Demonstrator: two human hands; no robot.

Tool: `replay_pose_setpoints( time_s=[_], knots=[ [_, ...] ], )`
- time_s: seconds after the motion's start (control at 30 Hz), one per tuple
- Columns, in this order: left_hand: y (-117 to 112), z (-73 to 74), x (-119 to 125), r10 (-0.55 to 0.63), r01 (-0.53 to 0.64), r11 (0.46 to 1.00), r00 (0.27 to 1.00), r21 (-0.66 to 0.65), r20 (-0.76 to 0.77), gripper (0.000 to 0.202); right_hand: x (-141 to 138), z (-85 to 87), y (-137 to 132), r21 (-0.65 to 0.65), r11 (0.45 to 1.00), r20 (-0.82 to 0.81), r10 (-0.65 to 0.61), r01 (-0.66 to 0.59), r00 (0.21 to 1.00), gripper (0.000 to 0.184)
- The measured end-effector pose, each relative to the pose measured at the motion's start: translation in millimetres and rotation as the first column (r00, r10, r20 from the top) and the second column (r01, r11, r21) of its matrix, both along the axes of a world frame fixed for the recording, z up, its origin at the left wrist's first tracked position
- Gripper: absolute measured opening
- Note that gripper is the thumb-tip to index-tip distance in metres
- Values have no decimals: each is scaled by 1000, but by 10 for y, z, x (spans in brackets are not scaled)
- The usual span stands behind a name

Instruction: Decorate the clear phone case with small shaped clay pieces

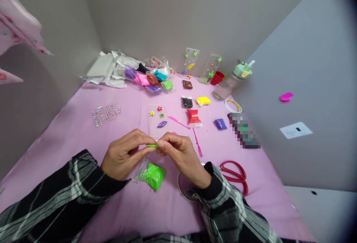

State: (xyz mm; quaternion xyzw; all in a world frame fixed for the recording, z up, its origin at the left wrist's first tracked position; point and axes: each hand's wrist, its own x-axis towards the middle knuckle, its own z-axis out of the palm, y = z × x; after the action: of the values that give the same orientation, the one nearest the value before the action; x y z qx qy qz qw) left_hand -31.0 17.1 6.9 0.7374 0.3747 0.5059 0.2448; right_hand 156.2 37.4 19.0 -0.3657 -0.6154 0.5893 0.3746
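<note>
Between the fingertips of my left hand [125, 153] and my right hand [180, 153] is a small piece of bright green clay [151, 146]. Both hands pinch it over the pink cloth, fingers closed. Just below them lies an opened packet of green clay [153, 176]. Beyond my fingers a clear phone case [152, 125] lies flat, bearing a few clay flowers and a purple clay leaf [162, 124]; its near end is hidden by my hands. Two pink modelling tools, one a stick [197, 142] and one a knife [180, 122], lie right of the case.
Red scissors [232, 172] and a roll of tape [182, 187] lie by my right forearm. Clay packets, including a red one [193, 117], sit ahead. A water bottle [230, 83] stands back right; a rhinestone sheet [106, 114] lies left. Decorated cases [191, 61] lean on the wall.
</note>
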Motion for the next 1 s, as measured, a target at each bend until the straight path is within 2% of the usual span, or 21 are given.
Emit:
replay_pose_setpoints(
  time_s=[0.07, 0.23, 0.37, 0.5, 0.7, 0.87, 1.0],
  knots=[
    [2, 18, -1, 1, -1, 1000, 1000, -3, -2, 7, 3, 10, -3, -4, 1000, -6, 7, -7, 1000, 25],
    [-3, 19, -5, 12, -12, 1000, 1000, -11, -28, 24, -7, 25, -2, -25, 1000, -13, 6, -7, 1000, 25],
    [-7, -14, -2, 59, -60, 998, 998, -17, -32, 18, 0, 14, 7, -9, 1000, -13, 7, -7, 1000, 23],
    [3, -8, -1, 0, 0, 1000, 1000, 10, -1, 7, 6, 13, 18, 1, 999, -1, 32, -32, 999, 25],
    [10, -6, -9, 22, -22, 999, 1000, 41, 4, 11, -3, 10, 23, -48, 999, -31, 21, -22, 999, 22],
    [19, -4, -11, 11, -11, 998, 1000, 57, -1, 6, -3, 7, 21, -45, 999, -32, 27, -28, 999, 25],
    [18, 19, -6, 46, -45, 997, 999, 65, -15, 13, -4, 12, 22, -56, 998, -36, 25, -27, 999, 23]
  ],
)
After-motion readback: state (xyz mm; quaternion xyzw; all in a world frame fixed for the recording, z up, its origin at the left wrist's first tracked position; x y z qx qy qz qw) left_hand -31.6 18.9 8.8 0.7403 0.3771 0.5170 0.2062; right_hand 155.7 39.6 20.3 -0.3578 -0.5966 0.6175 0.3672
